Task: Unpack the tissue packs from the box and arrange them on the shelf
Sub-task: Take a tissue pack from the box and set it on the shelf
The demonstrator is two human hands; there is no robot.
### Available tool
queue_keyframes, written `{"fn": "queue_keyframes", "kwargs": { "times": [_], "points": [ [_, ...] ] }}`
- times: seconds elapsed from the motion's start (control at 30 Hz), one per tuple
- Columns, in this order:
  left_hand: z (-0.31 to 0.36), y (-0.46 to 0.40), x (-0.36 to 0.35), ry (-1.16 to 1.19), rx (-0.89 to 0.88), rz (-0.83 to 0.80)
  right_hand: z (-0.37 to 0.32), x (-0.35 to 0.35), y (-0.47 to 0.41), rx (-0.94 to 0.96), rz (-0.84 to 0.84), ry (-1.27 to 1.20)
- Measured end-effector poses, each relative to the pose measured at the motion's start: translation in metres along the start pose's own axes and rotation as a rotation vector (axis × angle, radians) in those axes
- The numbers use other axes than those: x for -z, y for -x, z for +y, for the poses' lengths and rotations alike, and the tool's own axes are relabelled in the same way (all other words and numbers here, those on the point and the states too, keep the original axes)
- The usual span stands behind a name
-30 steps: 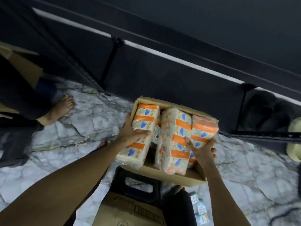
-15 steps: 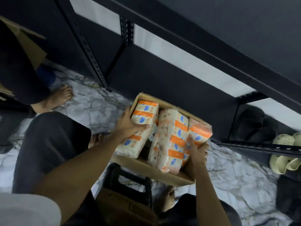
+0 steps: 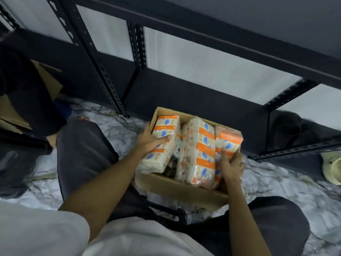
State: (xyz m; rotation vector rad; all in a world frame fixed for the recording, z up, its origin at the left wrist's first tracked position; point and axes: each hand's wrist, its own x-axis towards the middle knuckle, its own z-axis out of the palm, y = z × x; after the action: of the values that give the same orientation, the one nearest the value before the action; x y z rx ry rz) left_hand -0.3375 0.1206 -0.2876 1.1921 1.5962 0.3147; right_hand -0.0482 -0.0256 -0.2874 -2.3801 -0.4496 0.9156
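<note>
Gripping the left tissue pack (image 3: 164, 143) with left hand (image 3: 150, 140), right hand (image 3: 231, 166) clutching the right pack (image 3: 227, 143); box (image 3: 181, 189) contents beneath hidden.

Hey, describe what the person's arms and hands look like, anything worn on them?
Both forearms are bare. The left hand and right hand show no gloves, and no watch or ring is visible. A short, light-coloured sleeve covers the left upper arm. The picture is slightly blurred.
</note>
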Motion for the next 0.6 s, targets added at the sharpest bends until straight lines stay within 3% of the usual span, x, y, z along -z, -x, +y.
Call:
{"fn": "queue_keyframes", "kwargs": {
  "times": [0.17,0.37,0.6],
  "points": [
    [-0.008,0.008,0.014,0.333,0.068,-0.056,0.016,0.015,0.018,0.073,-0.081,-0.112],
    [-0.022,0.007,0.008,0.323,0.093,-0.208,0.020,0.013,0.006,0.102,-0.162,-0.235],
    [-0.002,-0.002,0.005,0.257,0.016,-0.203,0.017,0.014,0.003,0.094,-0.216,-0.322]
  ]
}}
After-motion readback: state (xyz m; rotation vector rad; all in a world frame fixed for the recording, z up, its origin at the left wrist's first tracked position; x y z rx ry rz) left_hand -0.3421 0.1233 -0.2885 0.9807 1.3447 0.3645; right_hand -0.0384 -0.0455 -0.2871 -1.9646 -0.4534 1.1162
